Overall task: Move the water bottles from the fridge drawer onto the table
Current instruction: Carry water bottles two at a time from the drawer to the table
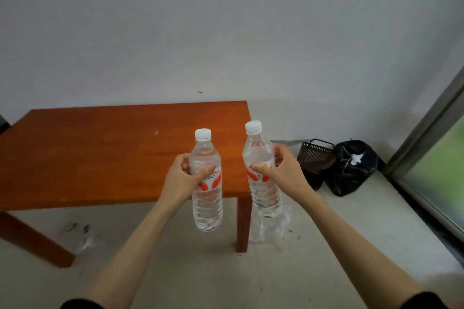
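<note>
We hold 2 clear plastic water bottles upright before the orange-brown wooden table [100, 153]: our left hand [184, 178] wraps the left bottle [207, 198], our right hand [281, 170] wraps the right bottle [261, 158]. Their red-and-white labels blur unreadably. Pale floor [226, 278], grey wall [226, 32].

We hold two clear water bottles upright in the air in front of the wooden counter [100, 153]. Our left hand [182, 178] wraps the left bottle [207, 198] at its label, and our right hand [281, 173] grips the right bottle [262, 183] likewise. Both carry white caps. A black basket [315, 155] and a black bag [351, 168] sit on the floor to the right
</note>
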A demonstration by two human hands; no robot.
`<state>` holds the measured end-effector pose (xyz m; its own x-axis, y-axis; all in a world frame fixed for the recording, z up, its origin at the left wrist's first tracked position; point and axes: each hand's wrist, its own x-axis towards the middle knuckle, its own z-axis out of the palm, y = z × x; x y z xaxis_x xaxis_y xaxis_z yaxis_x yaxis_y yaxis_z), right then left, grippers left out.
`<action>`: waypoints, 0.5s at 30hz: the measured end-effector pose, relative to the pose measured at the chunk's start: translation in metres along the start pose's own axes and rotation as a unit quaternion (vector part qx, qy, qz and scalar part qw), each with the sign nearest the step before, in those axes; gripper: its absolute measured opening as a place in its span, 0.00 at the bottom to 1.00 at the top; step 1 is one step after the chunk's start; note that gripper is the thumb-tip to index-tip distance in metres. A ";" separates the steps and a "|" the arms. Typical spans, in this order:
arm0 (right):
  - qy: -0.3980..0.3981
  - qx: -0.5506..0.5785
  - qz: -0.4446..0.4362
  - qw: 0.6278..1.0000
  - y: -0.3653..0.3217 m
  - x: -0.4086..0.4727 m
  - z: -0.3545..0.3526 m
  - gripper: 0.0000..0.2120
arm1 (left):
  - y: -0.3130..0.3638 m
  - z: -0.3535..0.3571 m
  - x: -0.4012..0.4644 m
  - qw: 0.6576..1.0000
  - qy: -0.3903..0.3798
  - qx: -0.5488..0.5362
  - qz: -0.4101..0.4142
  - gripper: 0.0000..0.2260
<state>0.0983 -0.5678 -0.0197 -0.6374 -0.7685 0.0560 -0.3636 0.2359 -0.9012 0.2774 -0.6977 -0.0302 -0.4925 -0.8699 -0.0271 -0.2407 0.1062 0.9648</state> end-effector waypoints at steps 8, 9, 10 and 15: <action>-0.068 -0.040 0.010 0.997 -0.003 0.146 0.049 0.33 | -0.008 -0.027 0.131 0.999 0.030 0.009 -0.027 0.21; -0.079 -0.047 0.017 0.996 -0.001 0.162 0.056 0.33 | -0.012 -0.029 0.146 0.999 0.027 0.016 -0.032 0.22; -0.091 -0.055 0.022 0.994 0.001 0.177 0.063 0.34 | -0.017 -0.030 0.161 0.999 0.024 0.024 -0.036 0.23; -0.126 -0.080 0.044 0.988 0.010 0.255 0.105 0.34 | -0.044 -0.042 0.242 0.998 -0.006 0.038 -0.057 0.24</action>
<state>0.0041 -0.8239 -0.0594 -0.4894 -0.8595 -0.1474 -0.4301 0.3849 -0.8166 0.2043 -0.9328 -0.0686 -0.4677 -0.8730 -0.1384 -0.3572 0.0434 0.9330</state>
